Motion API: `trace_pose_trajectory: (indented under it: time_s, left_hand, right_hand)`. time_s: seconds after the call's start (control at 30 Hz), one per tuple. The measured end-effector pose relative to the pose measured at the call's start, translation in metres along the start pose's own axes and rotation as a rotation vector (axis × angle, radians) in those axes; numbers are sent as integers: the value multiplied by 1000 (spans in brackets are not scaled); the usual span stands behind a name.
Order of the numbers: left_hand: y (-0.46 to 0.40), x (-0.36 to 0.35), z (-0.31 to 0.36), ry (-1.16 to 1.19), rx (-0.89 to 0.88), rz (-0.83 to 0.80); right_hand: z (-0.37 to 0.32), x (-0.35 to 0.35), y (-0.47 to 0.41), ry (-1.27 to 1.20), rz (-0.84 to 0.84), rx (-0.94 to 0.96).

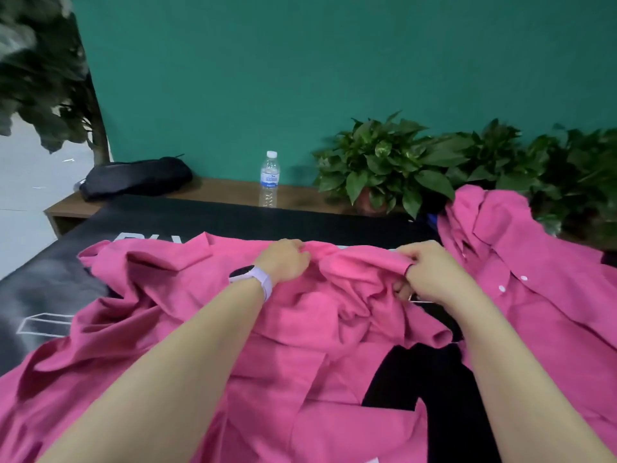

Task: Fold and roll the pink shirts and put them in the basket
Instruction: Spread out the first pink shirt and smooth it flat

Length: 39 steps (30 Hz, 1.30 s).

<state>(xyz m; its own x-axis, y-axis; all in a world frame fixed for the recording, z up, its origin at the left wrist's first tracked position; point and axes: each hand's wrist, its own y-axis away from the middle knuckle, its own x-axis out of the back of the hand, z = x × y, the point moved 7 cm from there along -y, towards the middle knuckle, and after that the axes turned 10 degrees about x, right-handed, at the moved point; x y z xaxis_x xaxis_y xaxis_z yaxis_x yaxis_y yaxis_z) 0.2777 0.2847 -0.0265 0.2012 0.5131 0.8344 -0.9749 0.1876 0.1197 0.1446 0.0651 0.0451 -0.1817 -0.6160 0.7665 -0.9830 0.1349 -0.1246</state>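
Pink shirt lies crumpled on the black mat, far edge bunched under left hand and right hand fingers, both clamped on it; soft, light, floppy, so probably grip the seams.

A crumpled pink shirt lies spread across the dark tabletop, its far edge bunched and lifted into folds. A second pink shirt, with white buttons showing, lies heaped at the right, just beside the first.
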Motion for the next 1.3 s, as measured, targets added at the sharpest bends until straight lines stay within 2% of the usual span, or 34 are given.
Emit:
trace_pose_trajectory:
  time_s: [0.1,0.17,0.23,0.4,0.47,0.53,0.57,0.63,0.7,0.8,0.9,0.97,1.17,1.3]
  left_hand:
    - [-5,-18,1,-169,-118,128]
    - [-9,-29,-7,-250,-113,138]
    - [-17,-32,-11,-274,-91,125]
    - [-27,-27,-24,-305,39,136]
    - [-31,-27,-27,-327,70,110]
    - [-34,-27,-27,-341,81,89]
    - [-35,-26,-27,-343,78,83]
    - [-35,-25,-26,-356,69,79]
    - [-32,-26,-25,-353,65,77]
    - [-25,-21,-19,-377,60,80]
    - [-7,-7,-5,-521,52,192]
    - [6,-7,-3,-555,108,185]
    - [-6,-15,-7,-471,213,-25]
    - [-51,-3,-15,-474,138,-109]
  right_hand:
    - [6,14,-32,-1,263,92]
    - [16,23,-48,19,432,148]
    - [31,20,-59,-2,499,186]
    - [92,-23,-76,83,262,14]
    - [88,-12,-80,134,357,13]
    - [65,-4,-75,244,446,111]
    - [48,-8,-71,258,439,198]
    - [19,-30,-63,236,322,365]
    - [5,-56,-57,215,152,404]
    - [13,-83,-61,224,-29,294]
    - [39,-98,-64,297,-191,130]
    - [48,-98,-67,321,-202,79]
    - [64,-92,-65,385,-193,-58]
    - [62,-90,-59,345,-195,-118]
